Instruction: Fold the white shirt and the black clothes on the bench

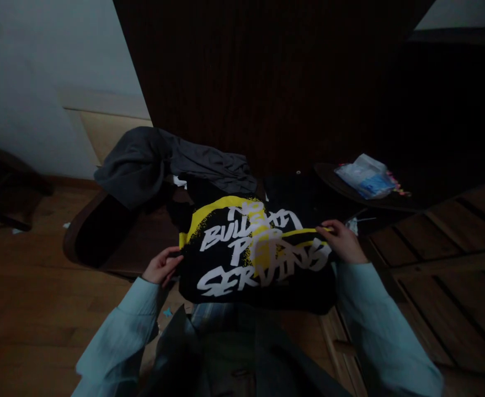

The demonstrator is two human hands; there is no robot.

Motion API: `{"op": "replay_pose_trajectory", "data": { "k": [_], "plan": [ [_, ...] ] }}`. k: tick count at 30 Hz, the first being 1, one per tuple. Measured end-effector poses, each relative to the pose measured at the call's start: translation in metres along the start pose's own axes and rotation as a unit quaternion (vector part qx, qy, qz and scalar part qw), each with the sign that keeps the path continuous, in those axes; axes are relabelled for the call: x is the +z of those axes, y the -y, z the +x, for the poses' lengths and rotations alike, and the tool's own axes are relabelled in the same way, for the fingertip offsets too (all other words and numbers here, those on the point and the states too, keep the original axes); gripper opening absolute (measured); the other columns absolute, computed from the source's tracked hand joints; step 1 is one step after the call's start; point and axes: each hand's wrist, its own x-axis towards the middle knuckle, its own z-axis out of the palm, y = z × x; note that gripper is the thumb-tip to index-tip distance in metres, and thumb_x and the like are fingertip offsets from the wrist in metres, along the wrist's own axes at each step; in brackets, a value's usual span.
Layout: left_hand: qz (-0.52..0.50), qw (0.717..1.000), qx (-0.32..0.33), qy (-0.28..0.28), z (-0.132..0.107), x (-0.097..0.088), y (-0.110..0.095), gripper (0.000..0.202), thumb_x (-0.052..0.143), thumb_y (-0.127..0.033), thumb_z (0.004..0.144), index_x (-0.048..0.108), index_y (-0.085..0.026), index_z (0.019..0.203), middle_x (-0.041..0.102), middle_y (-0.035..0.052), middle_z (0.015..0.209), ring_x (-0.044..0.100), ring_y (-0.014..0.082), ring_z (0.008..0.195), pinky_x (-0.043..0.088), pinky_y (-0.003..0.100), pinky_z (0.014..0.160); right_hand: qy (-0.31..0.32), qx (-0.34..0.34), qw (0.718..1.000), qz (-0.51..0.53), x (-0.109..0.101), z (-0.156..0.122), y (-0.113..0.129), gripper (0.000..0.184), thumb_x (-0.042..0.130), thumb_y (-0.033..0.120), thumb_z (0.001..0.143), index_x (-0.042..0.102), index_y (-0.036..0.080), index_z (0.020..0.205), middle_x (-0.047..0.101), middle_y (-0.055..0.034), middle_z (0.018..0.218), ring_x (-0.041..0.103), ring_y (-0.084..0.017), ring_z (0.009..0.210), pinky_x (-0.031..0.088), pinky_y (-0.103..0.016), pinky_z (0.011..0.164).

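A black T-shirt (225,286) with white brush lettering and yellow print lies spread in front of me, its sides tucked into a rough rectangle. At its left edge, my left hand (163,266) pinches the cloth between thumb and fingers. My right hand (344,240) grips the opposite edge, near the yellow stripe. The near edge of the shirt hangs toward my lap. Just beyond it lies a crumpled dark grey garment (138,160). What supports the shirt is mostly hidden beneath it.
A dark brown surface with a rounded end (85,242) extends left under the clothes. Behind rises a dark wooden panel (259,82). A clear plastic packet (366,175) rests at the right. Wooden slats (441,286) lie lower right; a dark chair (6,187) stands far left.
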Motion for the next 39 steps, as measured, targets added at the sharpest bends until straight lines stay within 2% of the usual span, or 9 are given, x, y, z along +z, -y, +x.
{"op": "replay_pose_trajectory", "data": {
  "k": [2, 6, 10, 13, 18, 25, 28, 34, 39],
  "plan": [
    [0.044, 0.998, 0.030, -0.028, 0.000, -0.004, -0.001, 0.028, 0.063, -0.042, 0.062, 0.053, -0.022, 0.079, 0.032, -0.0097, 0.037, 0.031, 0.0062, 0.030, 0.028, 0.020, 0.032, 0.020, -0.034, 0.997, -0.072, 0.002, -0.003, -0.017, 0.027, 0.056, 0.046, 0.060, 0.053, 0.020, 0.070, 0.055, -0.0028, 0.067, 0.053, -0.021, 0.068, 0.042, -0.037, 0.067],
    [0.133, 0.978, 0.145, -0.071, 0.007, 0.008, -0.014, 0.023, 0.061, -0.036, 0.062, 0.052, -0.021, 0.077, 0.048, -0.0051, 0.054, 0.047, 0.0103, 0.050, 0.043, 0.023, 0.052, 0.043, -0.110, 0.990, -0.073, 0.021, -0.019, -0.017, 0.024, 0.052, 0.040, 0.069, 0.055, 0.020, 0.081, 0.059, -0.0065, 0.087, 0.055, -0.021, 0.083, 0.043, -0.038, 0.076],
    [0.236, 0.945, 0.221, 0.055, 0.012, 0.040, -0.027, 0.025, 0.055, -0.036, 0.068, 0.060, -0.019, 0.086, 0.064, 0.0056, 0.085, 0.058, 0.0190, 0.082, 0.045, 0.032, 0.080, 0.187, -0.166, 0.968, -0.011, 0.053, -0.038, 0.003, 0.021, 0.049, 0.032, 0.074, 0.055, 0.020, 0.090, 0.060, -0.0052, 0.091, 0.057, -0.018, 0.085, 0.046, -0.034, 0.075],
    [0.318, 0.903, 0.267, 0.112, 0.015, 0.054, -0.026, 0.033, 0.054, -0.036, 0.071, 0.061, -0.020, 0.098, 0.059, 0.0096, 0.112, 0.051, 0.0232, 0.106, 0.037, 0.037, 0.094, 0.244, -0.208, 0.947, -0.024, 0.075, -0.050, 0.013, 0.021, 0.053, 0.025, 0.071, 0.056, 0.019, 0.091, 0.060, -0.0071, 0.095, 0.056, -0.019, 0.089, 0.045, -0.035, 0.079],
    [0.403, 0.876, 0.237, 0.122, 0.019, 0.042, -0.016, 0.042, 0.053, -0.039, 0.070, 0.058, -0.020, 0.108, 0.051, 0.0095, 0.124, 0.041, 0.0264, 0.119, 0.033, 0.041, 0.098, 0.239, -0.232, 0.941, -0.062, 0.091, -0.068, 0.021, 0.022, 0.051, 0.022, 0.074, 0.056, 0.017, 0.095, 0.059, -0.0095, 0.094, 0.054, -0.021, 0.090, 0.043, -0.037, 0.080],
    [0.456, 0.878, 0.138, 0.052, 0.014, 0.010, -0.027, 0.036, 0.044, -0.042, 0.075, 0.062, -0.023, 0.101, 0.062, 0.0050, 0.108, 0.057, 0.0203, 0.099, 0.042, 0.028, 0.088, 0.384, -0.235, 0.893, -0.002, 0.087, -0.081, 0.037, 0.021, 0.050, 0.027, 0.077, 0.056, 0.018, 0.095, 0.058, -0.0019, 0.076, 0.055, -0.012, 0.067, 0.045, -0.025, 0.064],
    [0.477, 0.867, 0.147, 0.021, 0.017, 0.003, -0.025, 0.037, 0.040, -0.042, 0.077, 0.060, -0.023, 0.102, 0.064, 0.0037, 0.103, 0.059, 0.0180, 0.094, 0.044, 0.027, 0.085, 0.359, -0.222, 0.907, 0.015, 0.087, -0.069, 0.039, 0.023, 0.047, 0.028, 0.079, 0.055, 0.019, 0.098, 0.060, -0.0010, 0.075, 0.056, -0.012, 0.066, 0.045, -0.025, 0.065],
    [0.511, 0.815, 0.274, 0.009, 0.026, -0.002, 0.000, 0.043, 0.040, -0.044, 0.078, 0.056, -0.017, 0.108, 0.060, 0.0085, 0.108, 0.054, 0.0220, 0.099, 0.043, 0.035, 0.088, 0.243, -0.325, 0.913, -0.052, 0.106, -0.046, 0.046, 0.038, 0.050, 0.026, 0.078, 0.048, 0.017, 0.115, 0.049, -0.0100, 0.122, 0.040, -0.022, 0.116, 0.034, -0.039, 0.094],
    [0.554, 0.775, 0.305, 0.017, 0.023, -0.008, 0.012, 0.044, 0.041, -0.042, 0.080, 0.051, -0.018, 0.116, 0.055, 0.0094, 0.116, 0.051, 0.0231, 0.103, 0.042, 0.037, 0.088, 0.222, -0.326, 0.901, -0.180, 0.117, -0.054, 0.048, 0.035, 0.054, 0.027, 0.076, 0.053, 0.014, 0.108, 0.052, -0.0128, 0.111, 0.045, -0.025, 0.103, 0.038, -0.037, 0.086]
  ]
}}
